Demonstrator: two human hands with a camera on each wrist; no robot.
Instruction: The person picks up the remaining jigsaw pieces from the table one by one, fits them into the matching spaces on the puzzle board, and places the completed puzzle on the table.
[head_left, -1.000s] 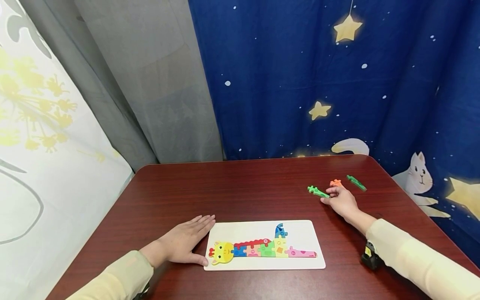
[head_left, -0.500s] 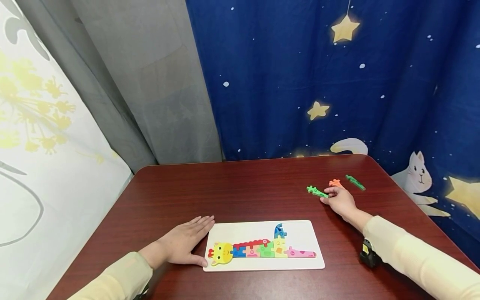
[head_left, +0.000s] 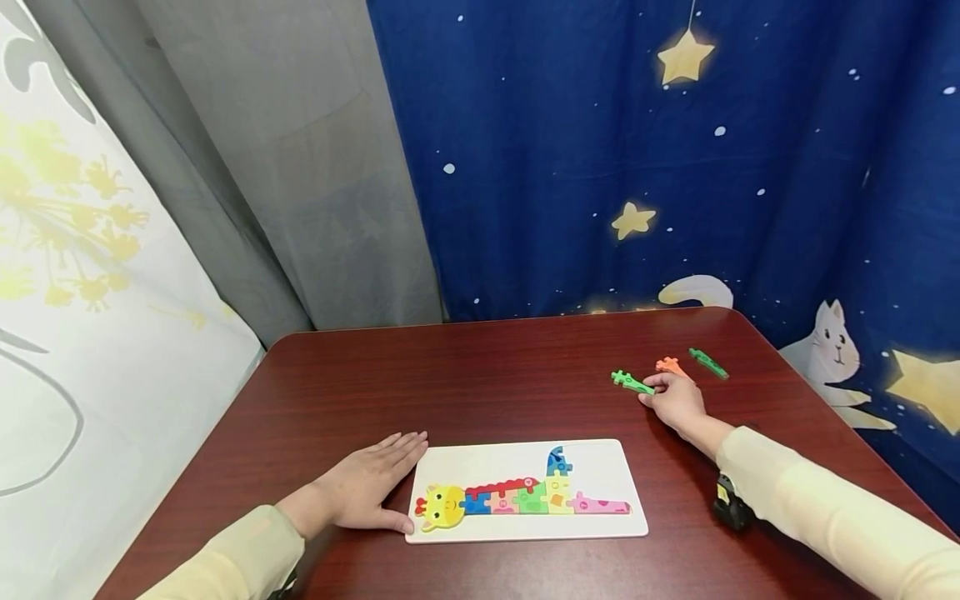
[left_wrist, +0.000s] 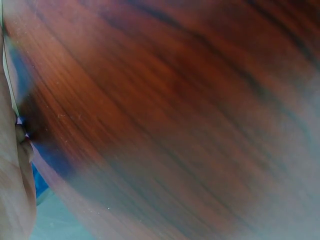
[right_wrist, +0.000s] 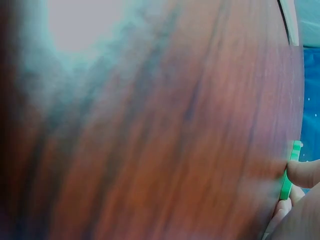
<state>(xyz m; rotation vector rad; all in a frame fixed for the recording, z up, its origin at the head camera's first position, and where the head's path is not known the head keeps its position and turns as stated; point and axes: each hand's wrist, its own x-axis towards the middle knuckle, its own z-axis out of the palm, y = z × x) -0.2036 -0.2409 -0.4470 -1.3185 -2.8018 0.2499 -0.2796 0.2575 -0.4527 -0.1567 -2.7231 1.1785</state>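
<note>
In the head view my left hand (head_left: pixel 377 485) rests at the left edge of a white puzzle board (head_left: pixel 600 454), fingers straight and thumb by the lower corner. A giraffe puzzle of coloured pieces lies on the board: a yellow head (head_left: pixel 442 507), blocks in several colours, and a pink leg (head_left: pixel 598 504). At the right of the table my right hand (head_left: pixel 677 402) pinches the end of a light green puzzle piece (head_left: pixel 627 381). The right wrist view shows the thumb pressed on that green piece (right_wrist: pixel 287 186), with fingers at its lower end.
Just beyond the right hand lies an orange puzzle piece (head_left: pixel 670 366), partly covered by it. A dark green piece (head_left: pixel 708 363) lies farther right. The brown table (head_left: pixel 480 375) ends at curtains behind.
The right forearm has shifted slightly left, while the fingers stay at the light green piece. The left hand keeps its place on the board's edge. The head view has turned slightly.
</note>
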